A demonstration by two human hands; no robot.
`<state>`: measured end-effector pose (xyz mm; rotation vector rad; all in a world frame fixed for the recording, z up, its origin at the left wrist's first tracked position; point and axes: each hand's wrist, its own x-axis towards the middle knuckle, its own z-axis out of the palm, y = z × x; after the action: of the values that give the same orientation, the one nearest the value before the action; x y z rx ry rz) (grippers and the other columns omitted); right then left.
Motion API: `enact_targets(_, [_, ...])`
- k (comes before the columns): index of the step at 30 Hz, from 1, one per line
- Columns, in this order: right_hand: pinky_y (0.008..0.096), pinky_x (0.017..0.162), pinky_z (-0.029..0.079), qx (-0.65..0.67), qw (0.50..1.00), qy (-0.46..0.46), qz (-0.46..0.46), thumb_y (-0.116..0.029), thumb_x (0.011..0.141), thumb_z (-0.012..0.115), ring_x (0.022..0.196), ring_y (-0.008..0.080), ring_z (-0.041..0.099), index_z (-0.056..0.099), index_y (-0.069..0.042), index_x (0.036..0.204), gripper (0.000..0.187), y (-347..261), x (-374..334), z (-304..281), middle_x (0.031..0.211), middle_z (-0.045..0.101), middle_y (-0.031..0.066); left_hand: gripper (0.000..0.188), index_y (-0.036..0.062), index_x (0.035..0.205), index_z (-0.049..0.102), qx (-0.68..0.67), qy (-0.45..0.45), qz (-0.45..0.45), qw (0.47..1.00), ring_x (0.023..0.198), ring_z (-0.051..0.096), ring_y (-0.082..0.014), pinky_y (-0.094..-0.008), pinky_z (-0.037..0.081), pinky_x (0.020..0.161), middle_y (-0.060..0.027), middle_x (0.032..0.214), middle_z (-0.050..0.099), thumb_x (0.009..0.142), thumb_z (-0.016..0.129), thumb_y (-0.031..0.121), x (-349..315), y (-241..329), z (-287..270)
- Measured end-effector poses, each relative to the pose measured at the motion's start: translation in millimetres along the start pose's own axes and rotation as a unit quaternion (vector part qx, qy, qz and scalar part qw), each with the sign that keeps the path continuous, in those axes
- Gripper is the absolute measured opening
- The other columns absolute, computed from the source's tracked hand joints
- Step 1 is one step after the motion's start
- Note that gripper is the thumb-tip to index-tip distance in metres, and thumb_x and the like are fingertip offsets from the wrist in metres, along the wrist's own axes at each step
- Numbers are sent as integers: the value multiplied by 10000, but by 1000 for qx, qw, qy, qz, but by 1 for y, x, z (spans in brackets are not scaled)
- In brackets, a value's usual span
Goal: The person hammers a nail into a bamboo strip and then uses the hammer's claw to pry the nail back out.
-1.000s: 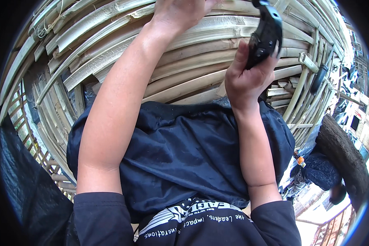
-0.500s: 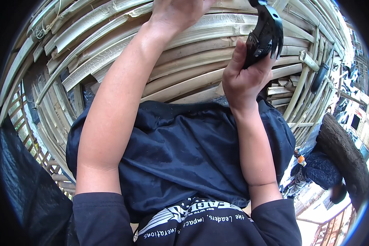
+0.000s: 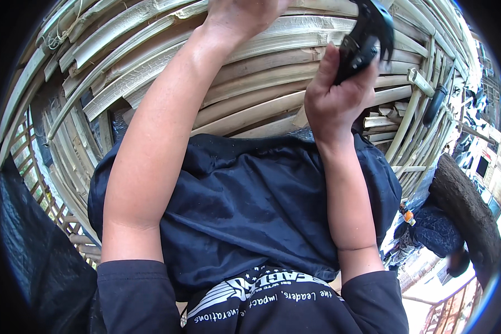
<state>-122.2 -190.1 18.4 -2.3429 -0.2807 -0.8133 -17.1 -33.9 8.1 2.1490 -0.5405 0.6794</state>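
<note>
Bamboo strips (image 3: 261, 84), right hand (image 3: 339, 106) holding black object (image 3: 359, 47)

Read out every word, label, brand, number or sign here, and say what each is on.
Black shirt: white lettering and a wing-like emblem; I won't copy its wording.
Black tool in the right hand: blurred, no text readable.
Orange item at right: too small to read any text.

On my left, I am seeing a slatted lattice (image 3: 72, 227), with daylight coming through its gaps. A dark sheet (image 3: 36, 245) is covering the lower left. On the right, a thick brown log (image 3: 467, 211) is slanting, and strong white light is washing out a reddish slatted panel (image 3: 456, 309).
</note>
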Motion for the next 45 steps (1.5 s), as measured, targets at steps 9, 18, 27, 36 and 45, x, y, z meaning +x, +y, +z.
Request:
enact_targets(9, [433,597,530,-13,997,-76,6,-143,997,668,711,387,695,506,-12,1261,337,7,2,7,826,664,198,161,24,732,655,3,4,11,1000,764,653,-232,-380,542,721,-87,785,679,829,774,73,2,1,0])
enact_targets(18, [416,598,535,-7,996,-92,8,-168,1015,649,721,361,709,505,2,1259,330,4,3,10,809,663,153,178,27,717,644,10,-19,-20,1000,749,653,-226,-381,558,714,-96,791,682,838,766,76,0,-6,-3])
enact_targets(27, [444,641,542,8,998,-58,26,-143,993,673,741,417,698,506,-9,1256,339,-8,-1,-5,872,679,195,146,17,739,648,10,-4,-6,1000,798,667,-249,-397,542,743,-93,809,678,848,726,76,1,-2,1])
enact_targets(36, [443,634,536,8,1000,-22,20,-145,1004,660,717,399,705,503,4,1244,323,-10,2,-6,828,683,194,173,34,730,649,-3,2,7,1000,752,653,-244,-392,539,714,-87,780,669,827,774,105,5,0,1])
enact_targets(45, [394,606,533,-22,998,-66,3,-151,1001,674,670,323,689,523,-5,1224,306,-1,9,0,807,654,144,120,17,757,671,-9,-12,-13,1000,773,667,-250,-391,544,723,-104,804,689,836,743,71,1,-4,1])
